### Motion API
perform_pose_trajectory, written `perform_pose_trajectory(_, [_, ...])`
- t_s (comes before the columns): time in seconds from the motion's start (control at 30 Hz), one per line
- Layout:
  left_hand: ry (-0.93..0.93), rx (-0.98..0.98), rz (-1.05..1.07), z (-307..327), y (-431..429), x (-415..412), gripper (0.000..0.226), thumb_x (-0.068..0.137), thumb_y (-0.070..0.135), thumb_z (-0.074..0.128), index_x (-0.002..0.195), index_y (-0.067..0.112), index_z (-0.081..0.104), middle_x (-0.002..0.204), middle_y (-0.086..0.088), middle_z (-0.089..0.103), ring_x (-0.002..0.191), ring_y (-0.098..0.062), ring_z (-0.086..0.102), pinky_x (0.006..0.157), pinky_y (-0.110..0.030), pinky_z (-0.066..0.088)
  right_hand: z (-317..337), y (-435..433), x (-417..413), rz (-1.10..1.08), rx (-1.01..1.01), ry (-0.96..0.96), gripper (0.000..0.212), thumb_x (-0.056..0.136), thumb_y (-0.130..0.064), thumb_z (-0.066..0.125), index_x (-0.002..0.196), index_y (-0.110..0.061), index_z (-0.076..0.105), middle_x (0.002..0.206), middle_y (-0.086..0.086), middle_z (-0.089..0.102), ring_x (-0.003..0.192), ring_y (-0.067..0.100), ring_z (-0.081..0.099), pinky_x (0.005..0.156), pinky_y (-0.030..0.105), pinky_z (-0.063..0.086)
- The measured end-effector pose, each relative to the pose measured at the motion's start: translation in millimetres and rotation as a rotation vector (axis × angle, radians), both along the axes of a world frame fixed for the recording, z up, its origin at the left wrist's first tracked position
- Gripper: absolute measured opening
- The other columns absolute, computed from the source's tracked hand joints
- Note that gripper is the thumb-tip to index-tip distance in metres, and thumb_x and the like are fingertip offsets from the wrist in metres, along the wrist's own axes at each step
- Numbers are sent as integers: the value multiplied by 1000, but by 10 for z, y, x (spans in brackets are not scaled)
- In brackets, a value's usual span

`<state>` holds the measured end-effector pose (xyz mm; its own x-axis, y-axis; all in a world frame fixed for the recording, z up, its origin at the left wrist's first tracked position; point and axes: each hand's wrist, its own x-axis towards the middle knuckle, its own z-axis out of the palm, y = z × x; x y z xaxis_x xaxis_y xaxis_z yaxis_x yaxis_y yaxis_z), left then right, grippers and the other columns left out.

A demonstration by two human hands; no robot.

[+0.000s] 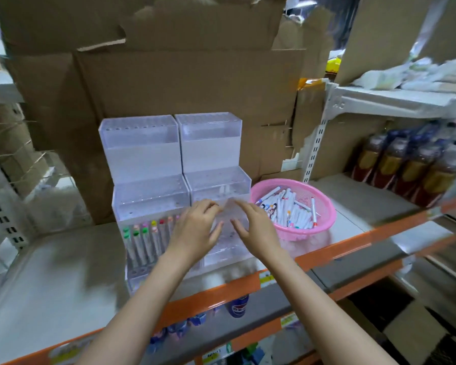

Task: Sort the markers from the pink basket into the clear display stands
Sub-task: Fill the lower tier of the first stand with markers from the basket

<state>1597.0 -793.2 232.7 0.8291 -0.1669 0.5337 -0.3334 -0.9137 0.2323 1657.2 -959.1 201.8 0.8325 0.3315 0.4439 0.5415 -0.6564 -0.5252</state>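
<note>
Two clear stepped display stands sit side by side on the shelf, the left stand [140,164] and the right stand [211,154]. Several markers [145,238] with coloured caps fill the left stand's front row. A pink basket [324,214] to the right holds several white markers [287,209]. My left hand [195,230] hovers over the front of the stands with fingers curled; whether it holds something is blurred. My right hand [253,225] is spread over the right stand's lower step, fingers relaxed, holding nothing I can see.
Brown cardboard boxes [184,83] stand behind the stands. Dark bottles [406,167] line the shelf at the right under a white upper shelf [395,101]. The shelf's orange front edge [334,251] runs below my arms, with more goods on a lower level.
</note>
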Motion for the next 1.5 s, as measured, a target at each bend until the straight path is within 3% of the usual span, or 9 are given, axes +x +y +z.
perform_pose_trajectory(0.43, [261,63,-126,-266,-1430,1046,34,87,29,46,112,14,63,110,-6,60,102,-28,57,81,-40,50,-106,-1384,681,-295,-226,332,43,97,-32,47,137,-17,46,140,9,48,127,28,45,98,37,41])
perform_pose_trajectory(0.57, [337,34,-6,-348,-1631,1352,28,85,13,54,112,10,62,114,-10,59,105,-28,55,86,-34,46,-73,-1518,974,-276,-312,355,32,93,-25,50,122,-14,58,122,12,60,111,32,57,83,36,46])
perform_pose_trajectory(0.77, [524,32,161,-338,-1790,1616,4,89,14,55,90,11,54,100,-10,63,91,-25,56,64,-24,31,-114,-1462,1362,-175,-388,386,24,89,-33,56,88,-10,62,95,9,66,91,28,61,63,30,36])
perform_pose_trajectory(0.87, [524,-42,225,-331,-1823,1677,15,87,9,53,77,15,44,92,-9,63,84,-24,56,59,-22,27,-165,-1399,1531,-174,-356,445,38,84,-45,62,65,-16,46,79,7,59,81,27,59,57,30,32])
perform_pose_trajectory(0.97, [503,-152,248,-317,-1838,1689,25,85,7,57,67,17,42,75,-2,56,73,-22,50,57,-23,24,-233,-1349,1672,-168,-282,494,30,77,-43,64,70,-16,51,76,8,60,82,28,64,53,29,33])
perform_pose_trajectory(1.2, [494,-359,304,-384,-1794,1769,22,77,6,60,98,9,64,87,-7,67,83,-22,60,62,-26,38,-227,-1402,1723,-156,-167,483,40,83,-31,63,54,-21,38,53,-4,41,57,17,44,45,28,23])
perform_pose_trajectory(1.37, [345,-507,250,-374,-1786,1725,38,81,6,60,118,13,58,97,-3,68,76,-18,62,70,-31,49,-205,-1353,1707,-61,-31,407,31,92,-24,56,64,-16,44,59,-2,47,63,20,47,57,32,27])
perform_pose_trajectory(1.43, [259,-538,202,-352,-1778,1682,45,82,5,60,124,19,55,100,0,66,74,-16,61,70,-32,50,-165,-1355,1687,-3,72,370,12,93,-19,55,86,-10,57,71,3,59,72,25,55,60,31,31])
perform_pose_trajectory(1.5, [172,-540,153,-307,-1765,1634,49,81,3,61,126,21,56,103,7,64,84,-10,61,73,-24,49,-106,-1351,1639,38,151,339,19,94,-15,55,112,-8,55,85,8,67,80,26,62,62,30,34])
